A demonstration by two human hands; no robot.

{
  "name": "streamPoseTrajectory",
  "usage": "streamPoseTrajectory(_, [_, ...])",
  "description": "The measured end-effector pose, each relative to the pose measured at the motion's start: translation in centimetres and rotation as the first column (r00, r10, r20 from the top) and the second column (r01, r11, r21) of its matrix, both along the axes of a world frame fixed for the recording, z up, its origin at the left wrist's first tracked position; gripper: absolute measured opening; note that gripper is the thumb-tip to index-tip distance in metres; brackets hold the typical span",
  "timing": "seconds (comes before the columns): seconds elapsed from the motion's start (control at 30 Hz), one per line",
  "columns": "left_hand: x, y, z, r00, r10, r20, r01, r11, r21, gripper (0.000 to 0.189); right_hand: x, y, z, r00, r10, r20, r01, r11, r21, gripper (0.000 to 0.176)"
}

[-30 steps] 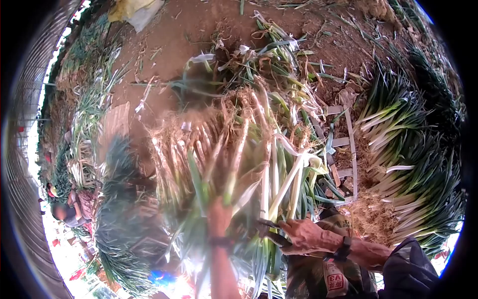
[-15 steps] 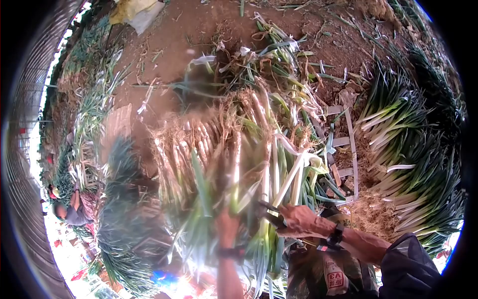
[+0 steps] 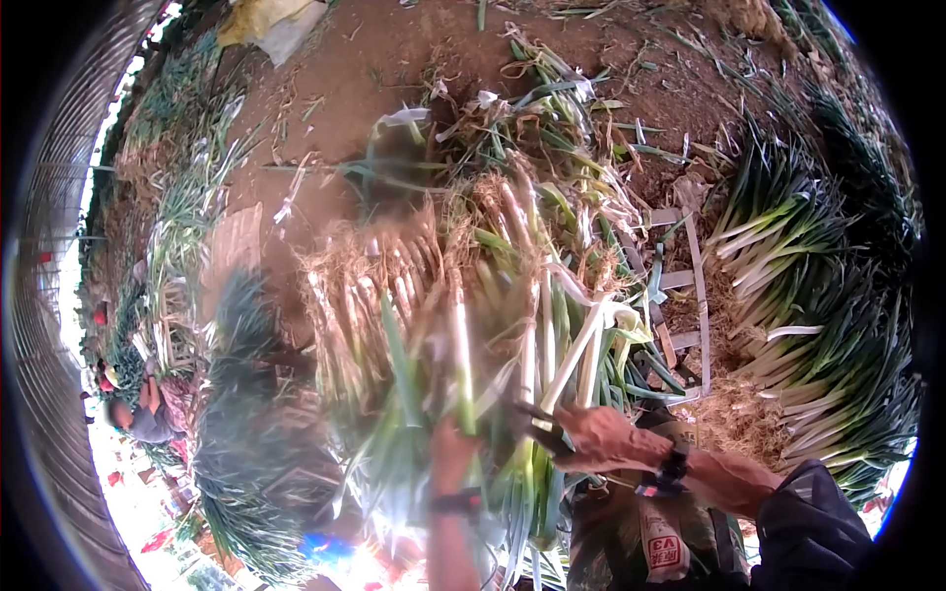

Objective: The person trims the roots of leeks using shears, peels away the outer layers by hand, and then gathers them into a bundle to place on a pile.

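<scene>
My left hand (image 3: 454, 455) is blurred and closed around the lower, green part of a scallion (image 3: 461, 340), whose roots point up and away from me. In my right hand (image 3: 606, 438) is a dark, two-pronged tool (image 3: 542, 426) whose exact kind I cannot make out. The tool lies close to the green stems, a little right of the held scallion. Left of that scallion, a pile of unpeeled scallions (image 3: 370, 305) lies with brown roots upward. More stalks (image 3: 581, 355) with loose, peeling leaves lie beyond my right hand.
Cleaned scallions (image 3: 788, 335) are laid in rows on the right. Stripped leaves (image 3: 542, 118) litter the brown ground (image 3: 384, 59). A pale slatted frame (image 3: 698, 305) lies right of the pile. Farther left, a person (image 3: 150, 419) is beside more scallions (image 3: 236, 433).
The held scallion has shifted slightly left and down, and its shaft looks whiter. My right hand and the tool have moved slightly right and down.
</scene>
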State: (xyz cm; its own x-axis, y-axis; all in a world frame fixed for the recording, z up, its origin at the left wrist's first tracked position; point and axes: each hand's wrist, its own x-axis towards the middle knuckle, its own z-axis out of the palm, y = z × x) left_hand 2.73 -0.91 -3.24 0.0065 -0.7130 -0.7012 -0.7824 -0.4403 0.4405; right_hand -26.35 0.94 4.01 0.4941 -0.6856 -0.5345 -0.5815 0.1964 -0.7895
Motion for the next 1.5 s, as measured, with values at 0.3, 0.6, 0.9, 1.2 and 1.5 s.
streamPoseTrajectory(0.3, [5.8,1.3,-3.2,0.929,0.180,-0.323,-0.140,0.979,0.145,0.061,-0.2,5.6,1.0,0.976,0.204,0.073,-0.197,0.976,-0.088,0.068])
streamPoseTrajectory(0.6, [5.3,1.1,-2.4,0.958,0.043,-0.282,-0.044,0.999,0.003,0.058,0.1,8.0,-0.1,0.965,0.249,0.081,-0.237,0.963,-0.131,0.067])
streamPoseTrajectory(0.9, [5.1,2.1,-4.0,0.975,0.068,-0.211,-0.097,0.986,-0.133,0.047,1.9,4.2,-1.8,0.991,0.128,-0.042,-0.132,0.986,-0.099,0.057])
streamPoseTrajectory(1.2, [3.9,4.2,-9.1,0.982,0.186,-0.025,-0.188,0.961,-0.205,0.042,2.7,0.6,-4.8,0.995,0.000,-0.097,-0.013,0.991,-0.135,0.069])
streamPoseTrajectory(1.5, [-1.2,4.0,-4.5,0.836,-0.237,0.495,0.428,0.847,-0.316,0.037,3.6,-4.2,-7.1,0.976,0.024,-0.215,-0.017,0.999,0.038,0.042])
